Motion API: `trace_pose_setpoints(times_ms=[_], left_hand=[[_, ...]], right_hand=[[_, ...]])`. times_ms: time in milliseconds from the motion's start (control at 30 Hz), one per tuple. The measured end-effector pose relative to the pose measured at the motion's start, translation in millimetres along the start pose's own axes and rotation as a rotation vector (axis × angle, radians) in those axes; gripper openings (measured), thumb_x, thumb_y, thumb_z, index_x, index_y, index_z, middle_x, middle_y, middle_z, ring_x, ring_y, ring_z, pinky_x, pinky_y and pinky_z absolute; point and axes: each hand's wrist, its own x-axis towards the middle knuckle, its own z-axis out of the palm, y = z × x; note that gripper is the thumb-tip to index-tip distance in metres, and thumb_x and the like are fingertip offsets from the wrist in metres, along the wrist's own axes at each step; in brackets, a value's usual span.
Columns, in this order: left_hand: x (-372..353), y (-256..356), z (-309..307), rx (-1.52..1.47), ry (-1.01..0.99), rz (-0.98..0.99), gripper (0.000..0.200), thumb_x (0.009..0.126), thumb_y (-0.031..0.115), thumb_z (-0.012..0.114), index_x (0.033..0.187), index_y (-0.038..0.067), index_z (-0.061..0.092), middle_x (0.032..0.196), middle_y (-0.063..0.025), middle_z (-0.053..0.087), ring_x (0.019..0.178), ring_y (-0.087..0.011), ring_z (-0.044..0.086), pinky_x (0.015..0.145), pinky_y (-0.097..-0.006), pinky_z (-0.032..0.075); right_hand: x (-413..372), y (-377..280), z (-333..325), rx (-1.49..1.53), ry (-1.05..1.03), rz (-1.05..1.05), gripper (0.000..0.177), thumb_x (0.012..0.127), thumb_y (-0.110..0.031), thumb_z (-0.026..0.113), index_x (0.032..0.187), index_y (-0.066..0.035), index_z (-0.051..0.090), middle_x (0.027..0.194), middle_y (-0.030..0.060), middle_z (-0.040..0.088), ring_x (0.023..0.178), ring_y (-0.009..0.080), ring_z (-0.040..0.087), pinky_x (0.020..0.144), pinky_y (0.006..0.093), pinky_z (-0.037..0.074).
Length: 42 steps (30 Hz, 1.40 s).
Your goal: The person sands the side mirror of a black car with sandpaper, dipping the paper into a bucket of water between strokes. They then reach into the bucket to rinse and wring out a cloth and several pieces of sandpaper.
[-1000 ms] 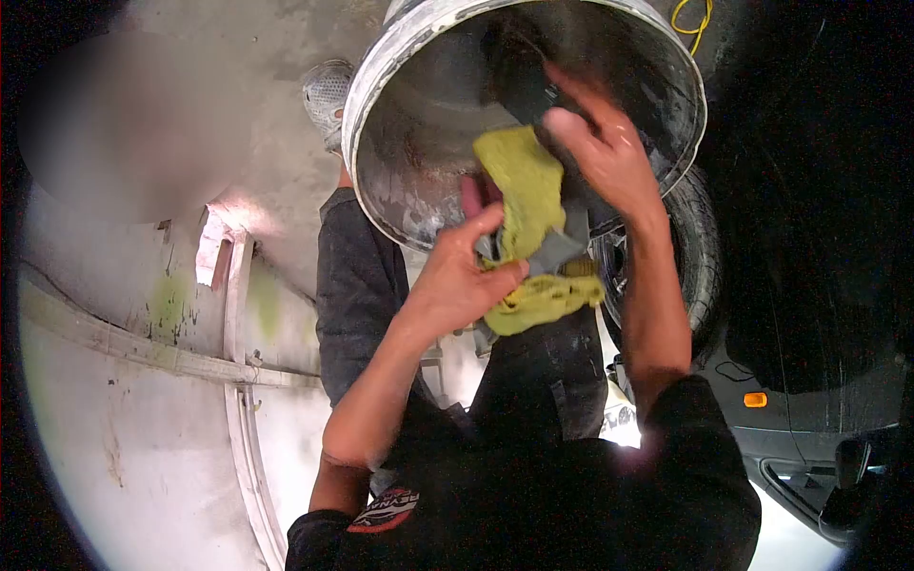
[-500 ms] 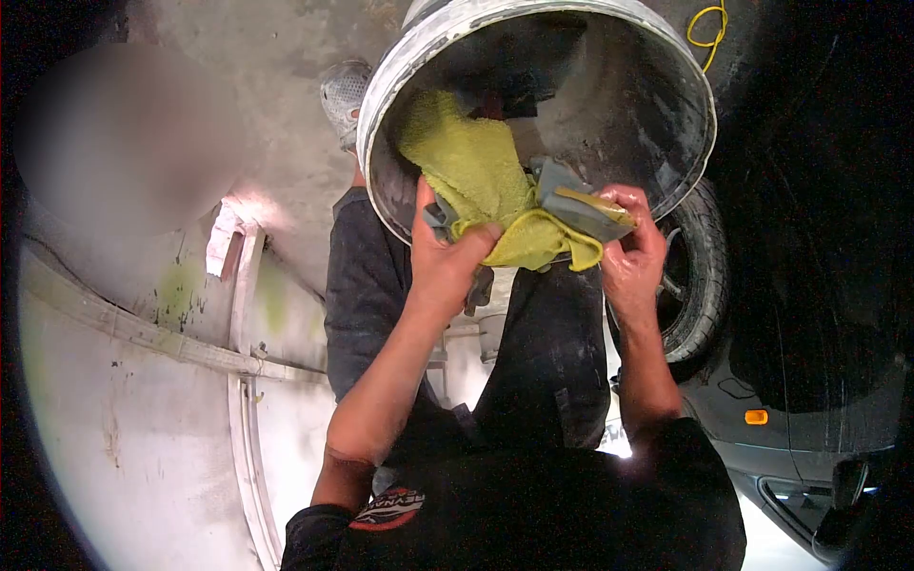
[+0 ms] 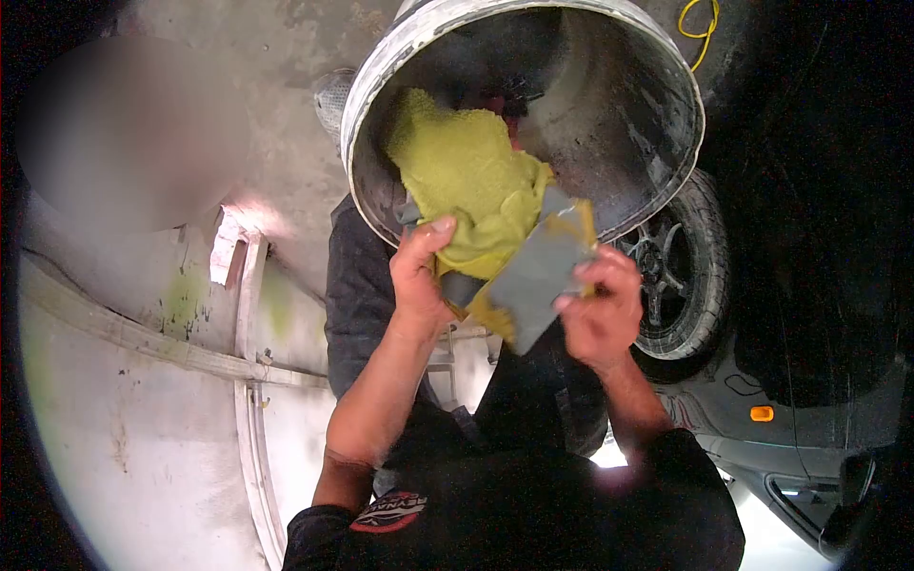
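Note:
My left hand (image 3: 417, 276) is closed on a yellow-green towel (image 3: 471, 171), its thumb pressed over the cloth. The towel's far part reaches into the mouth of a large white bucket (image 3: 358, 124), tipped toward me. Between my hands is a grey sheet with mustard-coloured patches along its edges, apparently sandpaper (image 3: 541, 281). My right hand (image 3: 605, 309), slightly blurred, grips the sheet's right edge. A smaller grey piece (image 3: 407, 211) shows beside the towel near my left fingers. Something red lies deeper in the bucket, mostly hidden.
To the right stands a dark car (image 3: 762, 352) with a wheel (image 3: 681, 276) close to the bucket. A yellow cord (image 3: 706, 33) lies on the floor at upper right. Whitish, stained panels with a frame (image 3: 171, 347) are at left. A shoe (image 3: 331, 100) shows beside the bucket.
The sandpaper has turned from a folded, edge-on pose to a broad face toward me. My right hand has moved down and left with it. The towel's lower fold is gathered by my left hand.

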Motion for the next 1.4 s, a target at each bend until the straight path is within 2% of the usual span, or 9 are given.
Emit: trace_pose_setpoints(times_ms=[133,200,300,367,433,533,933,1133,1400], left_hand=[[15,-7,-14,0.257,-0.141,-0.04,0.049,0.103,0.033,0.062,0.132,-0.004,0.05,0.114,-0.0171,0.067,0.097,-0.0283,0.07,0.086,-0.0425,0.059],[18,-15,-12,0.245,-0.027,0.01,0.05,0.103,0.037,0.061,0.132,-0.001,0.052,0.116,-0.0159,0.067,0.1,-0.0265,0.069,0.087,-0.0419,0.058],[20,-17,-18,0.129,-0.034,0.02,0.051,0.102,0.046,0.06,0.132,0.004,0.055,0.12,-0.0127,0.066,0.106,-0.0227,0.066,0.088,-0.0399,0.056],[21,-16,-18,0.136,0.044,0.022,0.057,0.101,0.054,0.058,0.132,0.006,0.058,0.119,-0.0118,0.067,0.105,-0.0235,0.067,0.087,-0.041,0.057],[22,-13,-10,0.258,0.264,0.042,0.067,0.098,0.063,0.056,0.131,0.006,0.06,0.116,-0.0127,0.069,0.099,-0.0281,0.07,0.084,-0.0449,0.06],[20,-8,-6,0.158,0.242,0.034,0.067,0.097,0.067,0.053,0.13,0.009,0.062,0.118,-0.0096,0.069,0.103,-0.0263,0.069,0.085,-0.0442,0.061],[13,-2,3,0.126,0.189,0.039,0.074,0.095,0.072,0.052,0.131,0.008,0.061,0.12,-0.0117,0.069,0.103,-0.0264,0.069,0.084,-0.0443,0.062],[19,-6,-5,0.18,0.203,0.04,0.065,0.099,0.064,0.052,0.132,0.008,0.06,0.121,-0.0101,0.069,0.105,-0.0262,0.068,0.084,-0.0417,0.06],[16,-5,-8,0.002,0.008,-0.046,0.054,0.102,0.048,0.052,0.139,0.01,0.056,0.136,-0.0107,0.063,0.123,-0.0301,0.061,0.101,-0.047,0.052]], right_hand=[[-5,21,6,0.229,0.24,0.357,0.015,0.088,0.005,0.065,0.098,-0.004,0.06,0.109,0.01,0.063,0.106,0.022,0.058,0.093,0.0388,0.049],[-28,42,12,0.469,0.348,0.502,0.016,0.095,0.005,0.059,0.109,-0.004,0.055,0.108,0.0077,0.062,0.099,0.014,0.059,0.087,0.0315,0.051],[-21,34,15,0.592,0.368,0.628,0.019,0.096,0.004,0.057,0.113,-0.003,0.052,0.11,0.0092,0.063,0.098,0.0164,0.064,0.083,0.0323,0.057],[-8,24,13,0.666,0.424,0.707,0.024,0.095,0.004,0.056,0.118,-0.001,0.05,0.117,0.0124,0.063,0.103,0.0226,0.067,0.081,0.0406,0.064],[3,15,8,0.762,0.471,0.77,0.026,0.094,0.005,0.056,0.119,-0.001,0.05,0.12,0.0136,0.063,0.106,0.0249,0.067,0.081,0.0427,0.065],[7,12,5,0.727,0.484,0.798,0.032,0.094,0.004,0.054,0.125,-0.001,0.05,0.124,0.0141,0.061,0.106,0.0251,0.067,0.08,0.0409,0.066],[0,21,1,0.73,0.493,0.807,0.035,0.095,0.004,0.055,0.129,-0.001,0.051,0.126,0.0148,0.062,0.107,0.0257,0.068,0.079,0.0399,0.065],[-1,22,-4,0.741,0.51,0.798,0.032,0.093,0.005,0.053,0.124,-0.001,0.05,0.123,0.0149,0.063,0.104,0.0265,0.068,0.076,0.0411,0.066],[-4,18,-7,0.72,0.462,0.788,0.035,0.094,0.002,0.054,0.129,-0.001,0.053,0.126,0.0154,0.064,0.105,0.0257,0.069,0.073,0.0372,0.065]])
